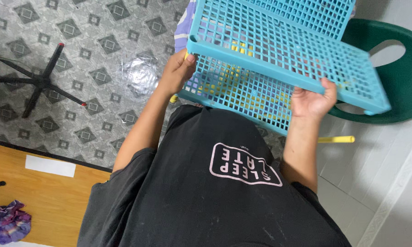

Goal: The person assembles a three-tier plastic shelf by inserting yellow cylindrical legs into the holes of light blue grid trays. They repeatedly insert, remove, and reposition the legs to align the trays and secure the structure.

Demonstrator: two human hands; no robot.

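Note:
I look down over my black T-shirt at a light-blue plastic grid shelf rack (pixel 279 50) held in front of me. It has at least two lattice tiers, one above the other. My left hand (pixel 176 73) grips the rack's left corner, where a yellow post shows. My right hand (pixel 312 99) clasps the front rim of the upper tier. A yellow post (pixel 336 139) sticks out to the right beneath the lower tier. Yellow and red shapes show dimly through the grid.
A dark green plastic chair (pixel 400 73) stands at the right behind the rack. A black stand with spread legs (pixel 37 82) rests on the patterned grey floor at left. A wooden surface (pixel 46 201) with a purple cloth (pixel 8 223) lies at lower left.

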